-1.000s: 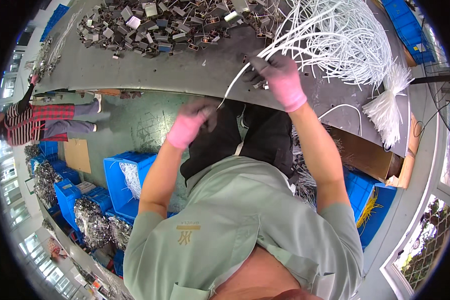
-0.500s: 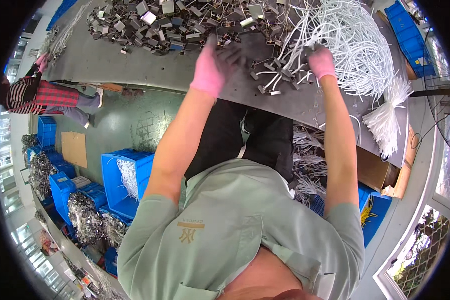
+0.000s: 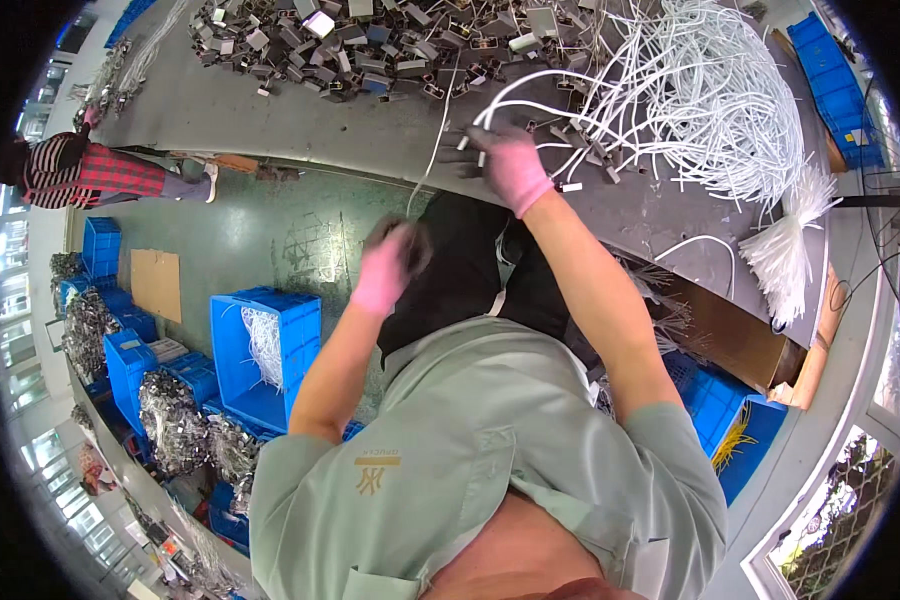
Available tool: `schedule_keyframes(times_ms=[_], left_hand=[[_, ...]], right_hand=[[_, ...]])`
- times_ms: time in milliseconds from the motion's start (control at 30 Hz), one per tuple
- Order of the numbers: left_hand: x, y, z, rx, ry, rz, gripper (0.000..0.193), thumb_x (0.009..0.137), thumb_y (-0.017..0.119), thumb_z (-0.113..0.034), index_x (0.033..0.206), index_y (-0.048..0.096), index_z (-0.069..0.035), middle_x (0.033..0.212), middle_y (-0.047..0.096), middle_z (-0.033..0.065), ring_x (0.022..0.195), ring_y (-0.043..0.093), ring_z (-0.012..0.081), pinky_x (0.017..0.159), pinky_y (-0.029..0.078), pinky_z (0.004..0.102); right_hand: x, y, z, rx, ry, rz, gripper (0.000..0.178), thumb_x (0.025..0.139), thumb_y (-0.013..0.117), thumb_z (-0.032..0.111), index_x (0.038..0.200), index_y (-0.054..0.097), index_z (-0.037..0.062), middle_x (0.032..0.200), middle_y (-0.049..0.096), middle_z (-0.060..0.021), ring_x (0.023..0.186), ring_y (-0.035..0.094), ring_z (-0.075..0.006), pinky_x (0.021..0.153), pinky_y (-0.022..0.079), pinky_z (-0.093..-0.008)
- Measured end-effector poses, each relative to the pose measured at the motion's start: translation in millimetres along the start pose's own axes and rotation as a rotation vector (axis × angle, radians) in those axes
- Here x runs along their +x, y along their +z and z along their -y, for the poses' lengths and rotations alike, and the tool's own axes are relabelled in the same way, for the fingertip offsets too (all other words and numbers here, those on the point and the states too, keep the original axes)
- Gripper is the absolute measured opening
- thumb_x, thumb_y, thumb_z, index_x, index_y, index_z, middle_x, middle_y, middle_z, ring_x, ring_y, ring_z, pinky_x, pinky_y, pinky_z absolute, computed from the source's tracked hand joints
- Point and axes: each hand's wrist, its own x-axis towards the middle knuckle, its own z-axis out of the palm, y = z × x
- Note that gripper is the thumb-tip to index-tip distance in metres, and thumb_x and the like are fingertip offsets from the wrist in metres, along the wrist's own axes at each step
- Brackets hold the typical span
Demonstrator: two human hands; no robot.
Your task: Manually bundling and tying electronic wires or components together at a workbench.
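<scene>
My left hand [image 3: 394, 262], in a pink glove with dark fingers, is closed and slightly blurred beyond the table's front edge. A thin white cable [image 3: 436, 148] runs up from it toward the heap of small metal housings [image 3: 370, 62]. Over the table edge, my right hand [image 3: 512, 165], gloved the same way, is closed around white cables [image 3: 515, 104], whose tips poke out by its fingers. These cables arc back to a large tangle of white cables [image 3: 715, 100]. Several cable ends with grey metal housings [image 3: 598, 150] lie just right of that hand.
The grey table [image 3: 320, 135] spans the top. A tied white cable bundle [image 3: 785, 245] hangs over its right corner. Blue crates [image 3: 305, 325] stand on the floor at left, near bags of metal parts [image 3: 172, 420]. Another person [image 3: 110, 172] stands at far left.
My left hand has come off the table, down and left, with a thin white cable trailing from it. My right hand has moved left, drawing white cables from the tangle.
</scene>
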Motion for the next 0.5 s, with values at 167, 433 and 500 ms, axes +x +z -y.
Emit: schedule_keyframes(times_ms=[167,433,500], left_hand=[[-145,-51,89,-0.397,-0.79,0.068,0.031,0.085,0.065,-0.025,0.065,0.054,-0.005,0.059,0.052,0.003,0.049,0.046,0.0113,0.044,0.034,0.0261],[-227,-88,116,-0.271,-1.044,-0.046,0.036,0.083,0.07,-0.033,0.062,0.054,-0.009,0.053,0.052,0.0015,0.042,0.046,0.0104,0.04,0.032,0.0263],[-223,-87,117,-0.28,-1.007,-0.115,0.038,0.083,0.071,-0.035,0.062,0.052,-0.01,0.053,0.051,0.0013,0.041,0.045,0.0102,0.04,0.032,0.0259]], right_hand=[[-13,41,19,0.254,0.071,0.12,0.031,0.094,0.053,0.018,0.116,0.051,-0.0032,0.102,0.066,-0.0173,0.088,0.068,-0.0311,0.063,0.051,-0.0321],[-6,31,23,0.14,-0.217,-0.135,0.023,0.092,0.055,0.014,0.109,0.056,-0.0017,0.093,0.066,-0.0137,0.073,0.069,-0.0284,0.052,0.053,-0.0334],[-11,32,37,0.168,-0.267,-0.156,0.022,0.093,0.055,0.015,0.108,0.057,-0.0014,0.094,0.066,-0.013,0.077,0.069,-0.0285,0.053,0.053,-0.0321]])
